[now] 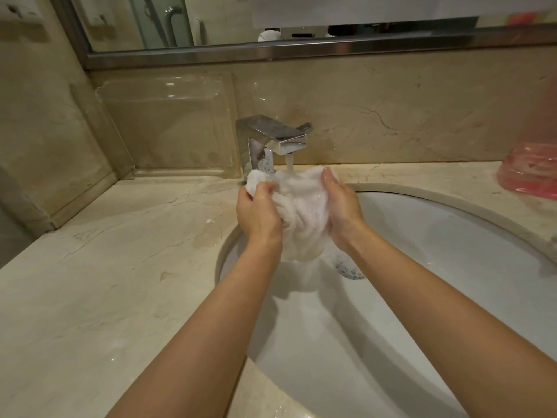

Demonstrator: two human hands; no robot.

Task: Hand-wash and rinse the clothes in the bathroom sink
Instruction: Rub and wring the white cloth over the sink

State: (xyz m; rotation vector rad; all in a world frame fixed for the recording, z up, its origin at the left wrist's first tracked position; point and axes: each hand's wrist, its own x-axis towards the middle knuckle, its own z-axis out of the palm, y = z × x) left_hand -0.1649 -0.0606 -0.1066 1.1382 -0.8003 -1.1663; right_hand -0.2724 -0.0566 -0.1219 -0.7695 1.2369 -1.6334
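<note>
White cloth held under the running faucet, above the sink.

Below the chrome faucet [272, 137], the left hand [258, 212] and right hand [342, 208] grip a bunched, wet white cloth [301, 206] over the oval white sink [437, 236], set in a marble surface [120, 267]. A pink container [530, 167] right of the faucet is cut off.

Single head view, close, looking forward-down over sink [452, 236], facing mirror [211, 25].
</note>
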